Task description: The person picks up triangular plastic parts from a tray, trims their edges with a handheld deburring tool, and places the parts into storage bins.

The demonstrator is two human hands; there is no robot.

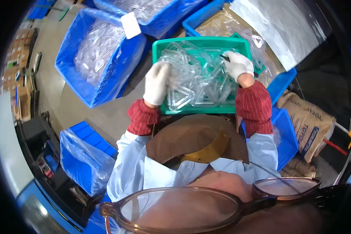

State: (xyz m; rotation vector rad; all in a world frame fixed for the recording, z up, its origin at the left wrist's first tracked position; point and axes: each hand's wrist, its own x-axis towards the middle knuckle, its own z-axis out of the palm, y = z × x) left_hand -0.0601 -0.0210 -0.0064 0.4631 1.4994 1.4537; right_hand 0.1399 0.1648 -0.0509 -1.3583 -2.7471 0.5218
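Note:
A green plastic bin (201,109) in front of me holds a heap of clear plastic triangular frames (180,97). My left hand (157,83), in a white glove, is at the bin's left side, against the heap. Its fingertips are smeared by motion, so whether they grip a frame does not show. My right hand (238,65), also gloved in white, is over the right part of the bin with its fingers closed. A small dark, thin tool (224,57) sticks out of it to the left; its kind is not clear. Red striped sleeve covers wrap both wrists.
Blue bins (105,84) lined with clear film and filled with clear parts stand at the far left and back. A white card (131,25) rests on one rim. At the back right is a silvery sheet (279,27). Brown sacks (306,124) lie to the right.

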